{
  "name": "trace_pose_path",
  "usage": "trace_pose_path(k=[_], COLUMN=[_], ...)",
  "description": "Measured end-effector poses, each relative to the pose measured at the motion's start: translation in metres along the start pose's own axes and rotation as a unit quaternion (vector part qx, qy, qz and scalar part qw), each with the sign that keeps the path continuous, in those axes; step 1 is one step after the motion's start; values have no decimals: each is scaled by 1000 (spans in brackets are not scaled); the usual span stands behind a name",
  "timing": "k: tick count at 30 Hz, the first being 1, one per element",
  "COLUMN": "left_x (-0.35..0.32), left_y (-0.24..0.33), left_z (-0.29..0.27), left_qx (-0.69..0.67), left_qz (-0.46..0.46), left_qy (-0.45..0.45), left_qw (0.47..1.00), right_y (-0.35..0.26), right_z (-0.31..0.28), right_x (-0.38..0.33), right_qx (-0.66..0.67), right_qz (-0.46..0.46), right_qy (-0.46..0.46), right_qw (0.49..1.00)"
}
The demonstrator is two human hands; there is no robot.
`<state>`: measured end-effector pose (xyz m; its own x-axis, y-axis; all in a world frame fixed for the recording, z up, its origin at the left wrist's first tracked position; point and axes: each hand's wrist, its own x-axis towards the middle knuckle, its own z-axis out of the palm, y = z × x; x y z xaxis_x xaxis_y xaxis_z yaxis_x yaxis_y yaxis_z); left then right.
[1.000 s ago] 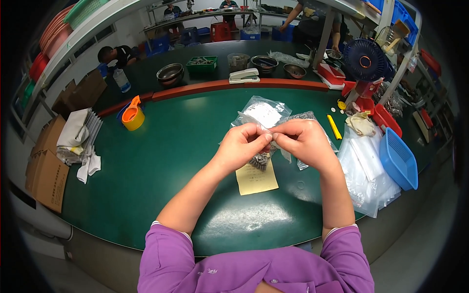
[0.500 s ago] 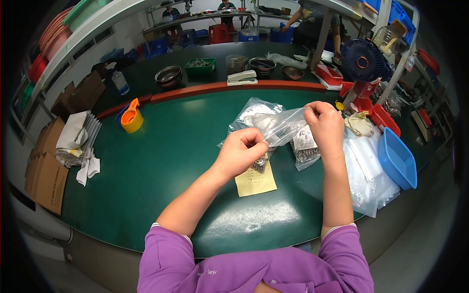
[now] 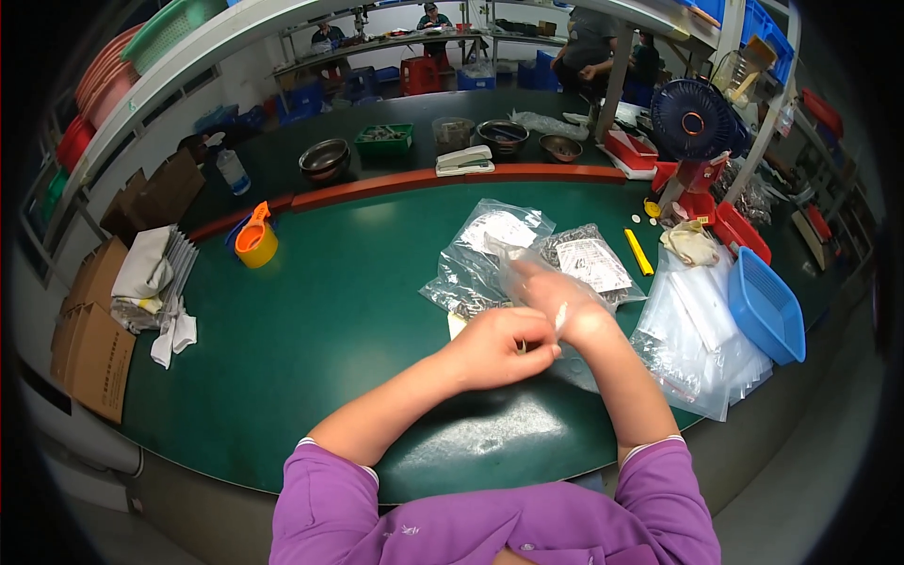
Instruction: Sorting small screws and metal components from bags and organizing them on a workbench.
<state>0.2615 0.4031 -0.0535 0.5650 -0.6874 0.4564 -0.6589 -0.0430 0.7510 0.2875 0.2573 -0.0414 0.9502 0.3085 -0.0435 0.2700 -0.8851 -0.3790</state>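
Left hand (image 3: 513, 347) grips a clear, thin plastic bag (image 3: 506, 259), apparently steadying it around the inserted right hand (image 3: 560, 294); right-finger closure indeterminable.

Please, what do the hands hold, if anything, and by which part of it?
The left hand pinches a clear bag by its open edge; the right hand is inside it, whether gripping I cannot tell.

Place: a workshop
Green worktable (image 3: 311, 377): bagged small parts (image 3: 586, 259), cardboard cartons (image 3: 99, 363)
Far bench (image 3: 377, 44): people (image 3: 432, 20), perhaps working, too small to tell
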Motion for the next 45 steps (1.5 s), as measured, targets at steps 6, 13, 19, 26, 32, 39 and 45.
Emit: trace_pose_path(k=[6, 13, 19, 26, 32, 39, 45], left_x=[-2, 2, -1, 0, 0, -12, -41], left_y=[-3, -15, -1, 7, -1, -1, -13], left_z=[0, -22, -26, -26, -27, -26, -19], left_qx=[27, -92, -290, -352, -291, -294, -182], left_qz=[-26, -129, -54, -99, -65, -85, -171], left_qy=[20, 239, 174, 155, 239, 209, 212], left_qw=[999, 958, 940, 918, 924, 929, 945], right_y=[4, -24, -35, -46, -26, -17, -3], right_z=[17, -41, -47, -40, -44, -14, 34], right_x=[13, -48, -47, -47, -36, -26, -28], right_qx=[29, -24, 355, 396, 301, 473, 574], right_qz=[110, -164, -144, -223, -191, -159, -181], right_qy=[92, 222, 239, 153, 188, 147, 158], right_qw=[989, 961, 892, 877, 915, 854, 783])
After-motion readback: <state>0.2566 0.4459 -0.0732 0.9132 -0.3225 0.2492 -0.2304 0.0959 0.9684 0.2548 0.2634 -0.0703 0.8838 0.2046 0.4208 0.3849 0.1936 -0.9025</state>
